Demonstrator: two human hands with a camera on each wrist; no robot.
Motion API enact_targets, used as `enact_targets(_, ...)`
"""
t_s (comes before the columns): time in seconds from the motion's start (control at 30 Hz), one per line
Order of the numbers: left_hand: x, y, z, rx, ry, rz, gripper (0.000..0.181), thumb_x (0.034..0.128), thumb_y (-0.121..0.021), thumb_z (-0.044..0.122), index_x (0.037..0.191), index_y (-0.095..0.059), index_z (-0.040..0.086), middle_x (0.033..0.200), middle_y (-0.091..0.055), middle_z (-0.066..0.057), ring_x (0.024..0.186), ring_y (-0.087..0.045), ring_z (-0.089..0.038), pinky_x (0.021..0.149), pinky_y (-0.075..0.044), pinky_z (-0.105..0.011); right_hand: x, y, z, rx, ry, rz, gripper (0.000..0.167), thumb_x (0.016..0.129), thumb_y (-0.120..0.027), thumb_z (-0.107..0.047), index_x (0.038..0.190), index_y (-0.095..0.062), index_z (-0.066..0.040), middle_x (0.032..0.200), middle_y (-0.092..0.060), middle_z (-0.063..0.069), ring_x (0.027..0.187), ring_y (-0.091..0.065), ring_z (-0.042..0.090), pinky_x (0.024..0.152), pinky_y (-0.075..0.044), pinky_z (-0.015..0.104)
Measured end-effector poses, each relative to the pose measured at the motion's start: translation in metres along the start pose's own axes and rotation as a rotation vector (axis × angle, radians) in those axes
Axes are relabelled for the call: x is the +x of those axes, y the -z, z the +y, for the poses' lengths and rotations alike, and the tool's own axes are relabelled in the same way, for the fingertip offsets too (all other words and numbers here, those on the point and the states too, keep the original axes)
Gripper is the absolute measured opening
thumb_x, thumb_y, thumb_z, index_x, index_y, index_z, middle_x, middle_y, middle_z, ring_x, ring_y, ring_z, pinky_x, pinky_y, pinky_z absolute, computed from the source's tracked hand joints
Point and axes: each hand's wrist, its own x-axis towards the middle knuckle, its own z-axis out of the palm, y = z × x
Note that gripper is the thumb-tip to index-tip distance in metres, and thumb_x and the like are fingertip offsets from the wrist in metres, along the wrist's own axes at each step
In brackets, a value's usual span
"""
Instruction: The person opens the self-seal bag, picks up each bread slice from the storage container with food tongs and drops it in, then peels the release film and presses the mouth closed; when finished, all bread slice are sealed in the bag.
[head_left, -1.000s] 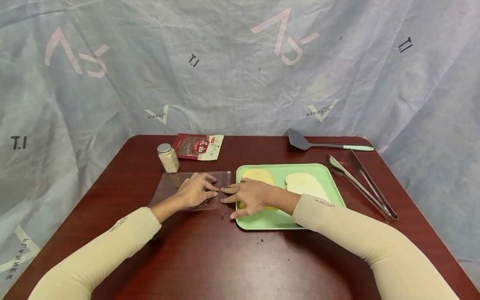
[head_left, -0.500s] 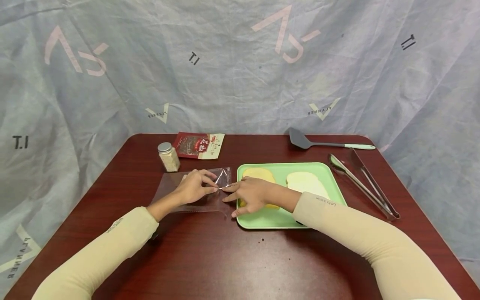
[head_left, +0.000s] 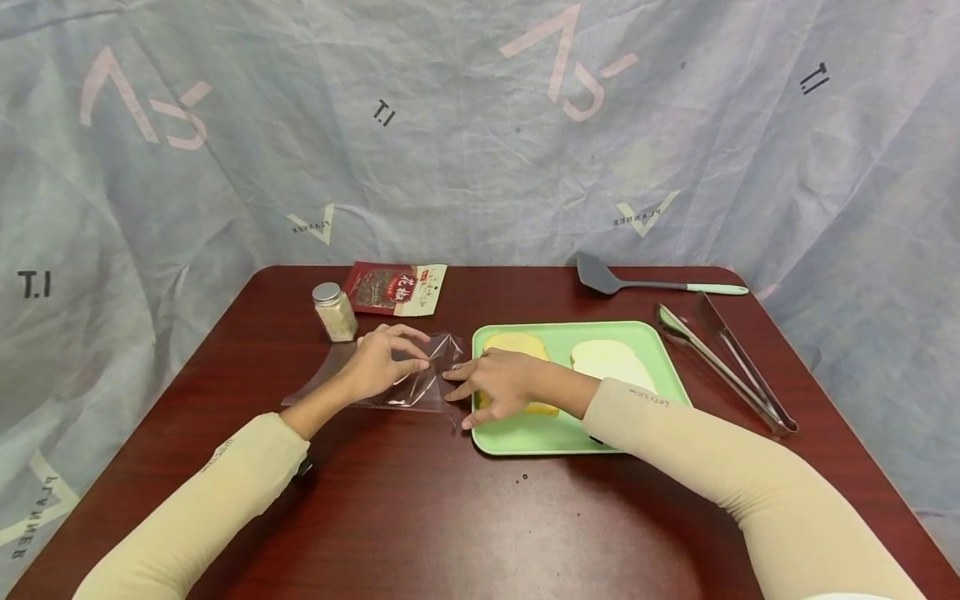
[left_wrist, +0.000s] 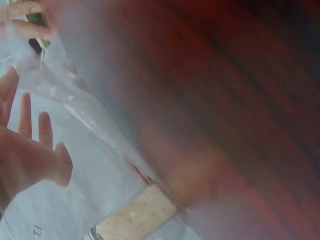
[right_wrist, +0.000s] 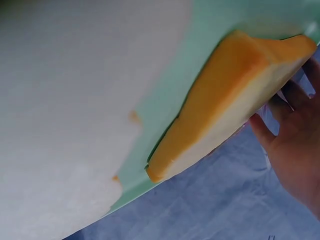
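Note:
A clear plastic bag (head_left: 397,396) lies flat on the table, its film creased and partly lifted near the mouth. My left hand (head_left: 375,362) pinches the film between thumb and forefinger. From the right, my right hand (head_left: 510,383) reaches over a green tray (head_left: 555,450), its straight, spread fingers touching the bag's edge. Beneath that hand, a bread slice (head_left: 517,342) with a yellowish crust is partly hidden; its crust (right_wrist: 220,100) shows plainly in the right wrist view. Another, whiter bread slice (head_left: 611,367) lies beside it on the tray.
Behind the bag stands a silver-lidded jar (head_left: 335,315) of pale grains. A red spice packet (head_left: 393,288) lies at the back. Metal tongs (head_left: 723,362) rest right of the tray, and a grey spatula (head_left: 600,279) lies behind it.
My left hand has drawn back slightly to the left and risen, pulling the film with it, so the bag is more creased. The right hand stays nearly in place.

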Motion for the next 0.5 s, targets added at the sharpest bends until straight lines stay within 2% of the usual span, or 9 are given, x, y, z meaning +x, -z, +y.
enact_targets(0.17, -0.0026, 0.0055, -0.0040, -0.066, -0.058, 0.064, 0.006, 0.0818, -0.083, 0.017, 0.085, -0.081, 0.012, 0.115, -0.071, -0.003, 0.103, -0.055, -0.023, 0.087, -0.041, -0.040, 0.0006, -0.0003, -0.0003, 0.003, -0.001, 0.001, 0.056, 0.094, -0.052, -0.063, 0.140, -0.057, -0.031, 0.154, -0.041, -0.001, 0.142, -0.037, 0.014, 0.108, -0.039, 0.041)
enact_targets(0.33, -0.0051, 0.0101, -0.0079, -0.087, -0.074, 0.150, 0.005, 0.0802, -0.083, 0.015, 0.082, -0.080, 0.013, 0.112, -0.071, -0.005, 0.107, -0.056, -0.027, 0.090, -0.041, -0.039, 0.0021, 0.0004, 0.0004, -0.018, -0.008, 0.014, 0.053, 0.095, -0.051, -0.061, 0.137, -0.061, -0.031, 0.152, -0.044, -0.001, 0.138, -0.043, 0.015, 0.104, -0.042, 0.041)
enact_targets(0.43, -0.0057, 0.0098, -0.0087, -0.094, -0.065, 0.137, 0.005, 0.0806, -0.083, 0.016, 0.082, -0.079, 0.013, 0.112, -0.071, -0.004, 0.108, -0.056, -0.026, 0.090, -0.042, -0.043, 0.0038, 0.0009, 0.0016, -0.033, -0.005, 0.043, 0.048, 0.098, -0.049, -0.057, 0.133, -0.065, -0.029, 0.146, -0.052, 0.000, 0.130, -0.052, 0.017, 0.100, -0.046, 0.039)
enact_targets(0.5, -0.0054, 0.0078, -0.0088, -0.098, -0.059, 0.111, 0.006, 0.0812, -0.083, 0.017, 0.084, -0.080, 0.013, 0.113, -0.071, -0.003, 0.105, -0.055, -0.024, 0.087, -0.042, -0.044, 0.0052, 0.0011, 0.0024, -0.020, 0.007, 0.085, 0.041, 0.102, -0.047, -0.046, 0.131, -0.067, -0.024, 0.138, -0.060, 0.000, 0.122, -0.058, 0.016, 0.096, -0.048, 0.037)
